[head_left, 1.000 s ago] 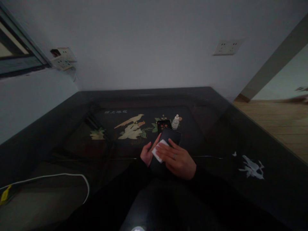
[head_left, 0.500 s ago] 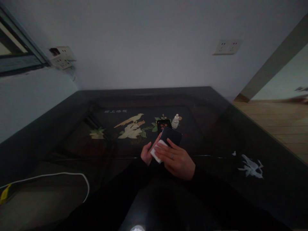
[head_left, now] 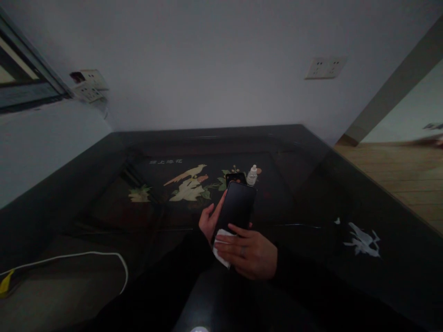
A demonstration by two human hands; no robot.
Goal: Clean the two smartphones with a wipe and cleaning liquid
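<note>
My left hand [head_left: 208,221] holds a black phone [head_left: 237,206] by its left edge, screen facing up and tilted toward me. My right hand [head_left: 249,252] presses a white wipe [head_left: 221,244] against the phone's near end, fingers curled over it. Both hands hover above a dark glossy table [head_left: 104,193] inlaid with a pale bird picture [head_left: 188,182]. Just beyond the phone stand a small white dropper bottle [head_left: 252,175] and a dark phone case [head_left: 236,177] with round holes.
A white cable [head_left: 86,256] loops at the near left of the table. White scraps [head_left: 362,240] lie on the right side. Wall sockets [head_left: 325,67] sit on the back wall, another socket [head_left: 88,83] at the left corner. Wooden floor [head_left: 401,170] shows at right.
My right hand has drawn the wipe down from the middle of the screen to the phone's near end. The phone now shows more of its screen and is tilted more upright.
</note>
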